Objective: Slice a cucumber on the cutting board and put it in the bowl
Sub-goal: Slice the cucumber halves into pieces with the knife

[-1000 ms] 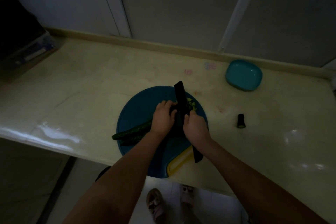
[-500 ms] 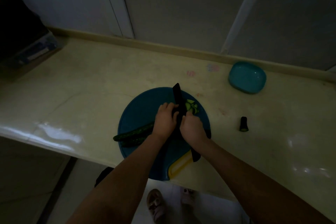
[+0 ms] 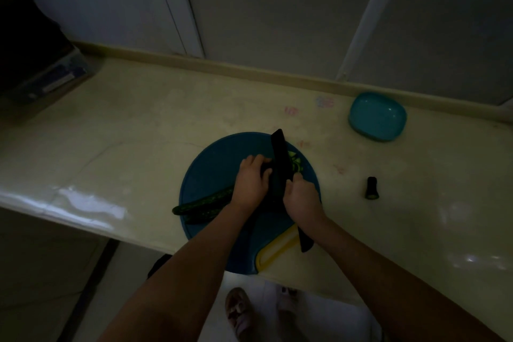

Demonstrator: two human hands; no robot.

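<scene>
Setting: dim kitchen, pale cabinet doors behind; cream table with a glossy front edge; dark storage box at ten o'clock of the view; sandalled feet on the floor at six o'clock.

Item 1, cutting board: round, blue, near the table's front edge; yellow grip at its five o'clock.

Item 2, cucumber: dark green and bumpy-skinned; it lay on the board as what looked like two lengths side by side, tail toward eight o'clock, cut end hidden under the hands; a few pale slices sat at the board's one o'clock, touching the blade's far side; one stub end stood apart on the table at three o'clock.

Item 3, knife: dark blade, tip toward twelve o'clock.

Item 4, bowl: teal, at two o'clock, well apart from the board; nothing visible inside.

Left hand: fingers curled down over the cucumber just beside the blade, pinning it.

Right hand: fingers wrapped tight round the knife handle.

Handling, by judgement: light and stiff; skin offered grip, but cut faces were likely wet and slick; best held on the skin, close behind the cut line, fingertips tucked back; slices thin, apt to cling to the blade and break; better gathered together than pinched singly.
</scene>
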